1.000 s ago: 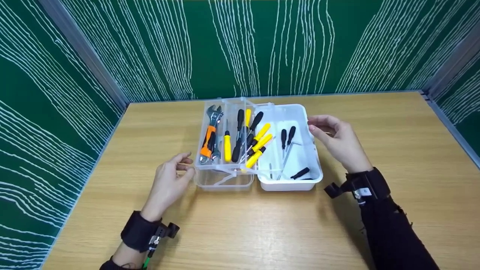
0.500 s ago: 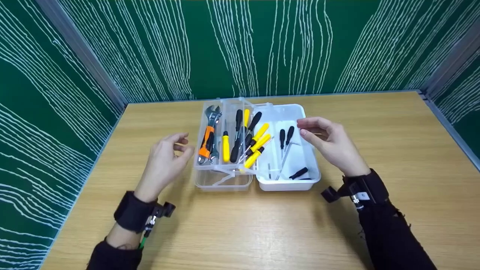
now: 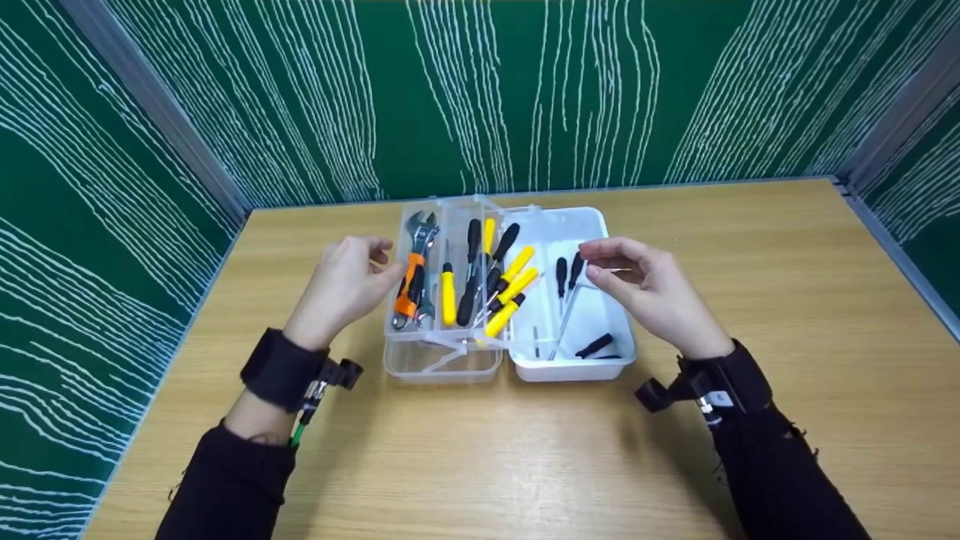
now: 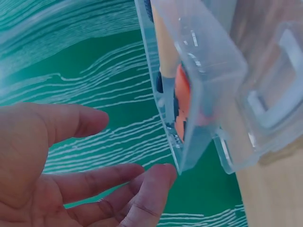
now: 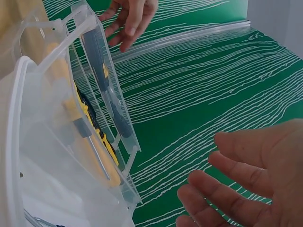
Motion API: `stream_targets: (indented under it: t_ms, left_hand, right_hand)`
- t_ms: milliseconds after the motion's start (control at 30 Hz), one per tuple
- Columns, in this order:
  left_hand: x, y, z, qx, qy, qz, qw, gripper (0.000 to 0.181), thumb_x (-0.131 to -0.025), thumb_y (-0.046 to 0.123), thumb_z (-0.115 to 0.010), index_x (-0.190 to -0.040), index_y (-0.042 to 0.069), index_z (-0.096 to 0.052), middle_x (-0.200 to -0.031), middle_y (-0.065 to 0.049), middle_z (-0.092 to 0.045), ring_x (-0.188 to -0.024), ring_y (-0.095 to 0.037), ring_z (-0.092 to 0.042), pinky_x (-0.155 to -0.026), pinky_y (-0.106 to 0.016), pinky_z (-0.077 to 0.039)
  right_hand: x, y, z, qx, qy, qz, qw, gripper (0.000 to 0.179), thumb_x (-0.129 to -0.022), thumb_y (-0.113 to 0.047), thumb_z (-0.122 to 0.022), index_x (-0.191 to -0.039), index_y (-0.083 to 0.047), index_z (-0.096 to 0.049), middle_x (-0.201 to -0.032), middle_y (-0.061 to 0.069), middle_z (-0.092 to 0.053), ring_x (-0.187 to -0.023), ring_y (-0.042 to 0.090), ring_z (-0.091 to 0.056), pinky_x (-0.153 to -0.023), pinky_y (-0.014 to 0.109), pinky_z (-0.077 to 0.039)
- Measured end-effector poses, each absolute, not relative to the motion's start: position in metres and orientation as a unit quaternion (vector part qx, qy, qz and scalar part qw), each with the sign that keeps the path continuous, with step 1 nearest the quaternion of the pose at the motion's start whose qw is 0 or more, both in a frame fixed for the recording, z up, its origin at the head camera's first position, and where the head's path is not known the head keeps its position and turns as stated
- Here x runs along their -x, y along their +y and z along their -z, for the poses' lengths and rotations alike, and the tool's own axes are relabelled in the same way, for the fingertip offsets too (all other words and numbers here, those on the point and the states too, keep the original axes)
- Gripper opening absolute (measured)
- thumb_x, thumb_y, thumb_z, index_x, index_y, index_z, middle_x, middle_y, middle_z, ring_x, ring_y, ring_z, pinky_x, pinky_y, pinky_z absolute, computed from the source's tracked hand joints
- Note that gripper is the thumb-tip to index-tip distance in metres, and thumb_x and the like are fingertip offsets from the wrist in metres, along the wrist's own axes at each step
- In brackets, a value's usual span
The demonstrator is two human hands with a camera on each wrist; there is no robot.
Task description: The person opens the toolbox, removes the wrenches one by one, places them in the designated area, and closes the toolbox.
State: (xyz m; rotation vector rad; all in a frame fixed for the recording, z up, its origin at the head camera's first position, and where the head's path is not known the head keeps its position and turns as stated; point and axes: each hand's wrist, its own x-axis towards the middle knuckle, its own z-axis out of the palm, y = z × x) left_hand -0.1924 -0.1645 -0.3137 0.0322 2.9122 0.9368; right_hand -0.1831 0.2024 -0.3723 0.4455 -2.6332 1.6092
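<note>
My left hand is by the left edge of a clear plastic tray, thumb and fingers loosely bent with nothing between them. In the left wrist view a gap shows between its thumb and fingers, beside the tray wall. The tray holds an adjustable wrench with an orange grip, a yellow screwdriver and several more. My right hand hovers over the right side of the white toolbox base, holding nothing. Its relaxed fingers are spread in the right wrist view.
Inside the white base lie small black-handled screwdrivers, a hex key and a short black handle. A lower clear compartment shows below the tray. The wooden table ends at green, white-lined walls.
My left hand has risen and moved forward to the tray's left edge. My right hand has shifted left from the white base's rim to above its inside. The toolbox stays put.
</note>
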Motion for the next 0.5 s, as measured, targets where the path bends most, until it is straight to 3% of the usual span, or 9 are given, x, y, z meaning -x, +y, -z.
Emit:
stream_targets:
  t_ms: [133,267,400,500]
  left_hand:
    - [0.203,-0.156,0.31,-0.011,0.956,-0.29,0.047,0.053,-0.106,0.03,-0.067,-0.147,-0.002,-0.061,-0.137,-0.022,-0.069,-0.11,-0.031,-0.07,-0.095,-0.042,-0.066]
    - [0.212,-0.147,0.307,-0.02,0.963,-0.264,0.046,0.053,-0.105,0.03,-0.067,-0.146,-0.002,-0.062,-0.125,-0.02,-0.071,-0.092,-0.027,-0.069,-0.075,-0.032,-0.061]
    - [0.22,-0.139,0.304,-0.019,0.968,-0.245,0.045,0.048,-0.105,0.031,-0.069,-0.14,-0.002,-0.067,-0.088,-0.009,-0.062,-0.065,-0.018,-0.055,-0.055,-0.025,-0.041]
    - [0.225,-0.133,0.301,-0.006,0.971,-0.235,0.05,0.04,-0.105,0.032,-0.07,-0.129,0.0,-0.071,-0.072,-0.003,-0.046,-0.056,-0.015,-0.048,-0.05,-0.023,-0.038]
  right_hand:
    - [0.18,0.198,0.373,-0.16,-0.844,-0.512,0.016,0.034,-0.106,-0.019,-0.069,-0.136,-0.004,-0.069,-0.132,0.012,-0.073,-0.113,0.01,-0.068,-0.095,0.013,-0.054]
    - [0.176,0.194,0.373,-0.172,-0.844,-0.507,0.021,0.032,-0.105,-0.016,-0.07,-0.135,-0.003,-0.069,-0.131,0.012,-0.074,-0.114,0.013,-0.068,-0.096,0.014,-0.054]
    - [0.172,0.191,0.371,-0.177,-0.848,-0.499,0.024,0.031,-0.104,-0.014,-0.072,-0.134,-0.006,-0.07,-0.129,0.009,-0.074,-0.116,0.018,-0.068,-0.096,0.012,-0.053]
    - [0.169,0.189,0.368,-0.18,-0.852,-0.492,0.022,0.03,-0.104,-0.016,-0.072,-0.134,-0.008,-0.071,-0.13,0.007,-0.074,-0.117,0.019,-0.069,-0.097,0.011,-0.052]
